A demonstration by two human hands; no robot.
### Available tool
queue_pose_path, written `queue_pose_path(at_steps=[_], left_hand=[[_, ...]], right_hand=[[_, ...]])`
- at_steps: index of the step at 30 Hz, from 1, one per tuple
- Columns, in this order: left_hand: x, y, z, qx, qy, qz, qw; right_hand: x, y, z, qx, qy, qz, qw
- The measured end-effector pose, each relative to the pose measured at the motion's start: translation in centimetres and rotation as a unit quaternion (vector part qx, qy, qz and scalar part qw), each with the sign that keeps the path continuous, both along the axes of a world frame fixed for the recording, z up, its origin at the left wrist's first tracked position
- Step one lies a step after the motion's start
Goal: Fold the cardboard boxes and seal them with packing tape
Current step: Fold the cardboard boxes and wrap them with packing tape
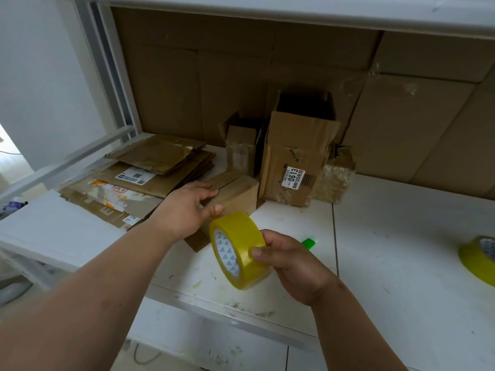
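- Taping looks like the step in hand: the small cardboard box (233, 192) is folded shut and lies on the white table (388, 236), just in front of the tall open box (297, 159)
- The left hand (184, 207) lies on the small box, fingers laid over its top and thumb down the near side, holding it in place
- The right hand (289, 261) holds the yellow tape roll (238, 250) up on its edge, thumb on the outside band and fingers curled round the back
- The roll is just in front of the small box, close to the left thumb, and I cannot tell if a loose end is pulled out
- A stack of flat boxes (139, 180) waits to the left
- A second tape roll (479, 258) lies at the far right, well apart
- A green thing (309, 242) peeks out behind the right hand, too hidden to name
- Next, I think, the loose end must be found, stuck down at one end of the seam and pulled along it while the left hand keeps the flaps shut
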State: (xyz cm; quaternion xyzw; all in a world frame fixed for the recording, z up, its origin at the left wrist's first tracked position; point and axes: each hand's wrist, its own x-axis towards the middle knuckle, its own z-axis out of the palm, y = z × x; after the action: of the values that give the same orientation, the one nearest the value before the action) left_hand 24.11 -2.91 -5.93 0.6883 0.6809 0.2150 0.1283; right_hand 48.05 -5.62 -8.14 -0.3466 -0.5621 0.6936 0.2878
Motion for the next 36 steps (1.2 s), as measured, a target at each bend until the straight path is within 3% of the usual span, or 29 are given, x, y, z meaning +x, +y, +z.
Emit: queue_pose_path(at_steps=[15, 20, 24, 30, 36], left_hand=[[0.0, -0.9, 0.7, 0.016, 0.033, -0.006, 0.999], [-0.6, -1.3, 0.4, -0.009, 0.089, -0.048, 0.995], [-0.2, -1.6, 0.4, 0.003, 0.019, -0.027, 0.999], [-1.0, -2.0, 0.8, -0.025, 0.03, -0.064, 0.997], [0.2, -2.0, 0.4, 0.006, -0.02, -0.013, 1.0]], right_hand=[[0.8, -0.5, 1.0, -0.014, 0.012, 0.079, 0.997], [0.5, 0.5, 2.0, 0.032, -0.072, 0.085, 0.993], [0.4, 0.0, 1.5, -0.009, -0.039, 0.077, 0.996], [0.5, -0.2, 1.6, -0.028, -0.011, 0.115, 0.993], [-0.9, -0.6, 1.3, -0.054, 0.024, 0.14, 0.988]])
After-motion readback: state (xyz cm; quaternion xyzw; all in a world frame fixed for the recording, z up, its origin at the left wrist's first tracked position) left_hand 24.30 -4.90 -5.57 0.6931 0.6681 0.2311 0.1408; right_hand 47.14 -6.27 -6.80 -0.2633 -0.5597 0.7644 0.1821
